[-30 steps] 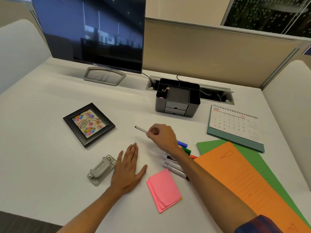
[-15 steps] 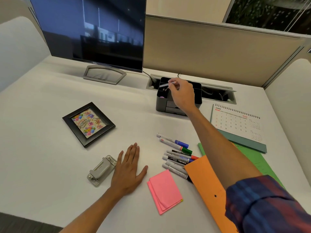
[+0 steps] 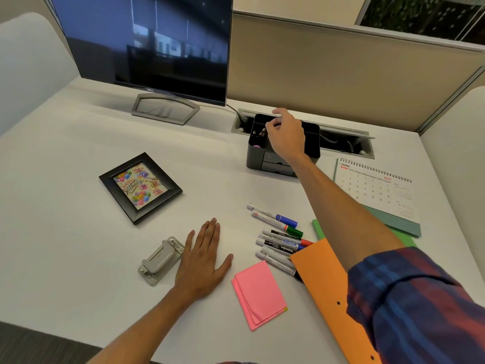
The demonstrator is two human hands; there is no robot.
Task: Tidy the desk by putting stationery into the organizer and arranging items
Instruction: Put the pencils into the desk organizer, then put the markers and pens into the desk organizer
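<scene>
The dark grey organizer (image 3: 265, 160) stands at the back of the white desk, with pen ends (image 3: 261, 131) sticking up in its left compartment. My right hand (image 3: 287, 136) hovers over its top, fingers loosely curled, thumb close to those pen ends; I see nothing held between the fingers. My left hand (image 3: 203, 261) lies flat on the desk, fingers straight. Several whiteboard markers (image 3: 279, 236) lie loose in the middle right, partly under an orange folder (image 3: 330, 290). A pink sticky-note pad (image 3: 259, 292) lies in front of them.
A grey hole punch (image 3: 161, 260) sits just left of my left hand. A black picture frame (image 3: 140, 187) lies flat further left. A desk calendar (image 3: 375, 190) and a green folder (image 3: 319, 228) are on the right. A monitor (image 3: 147, 43) stands at the back left, beside an open cable tray (image 3: 346, 143).
My right hand carried a silver pen from the desk's middle up to the organizer, and the pen is no longer visible in its fingers. The left hand has stayed flat.
</scene>
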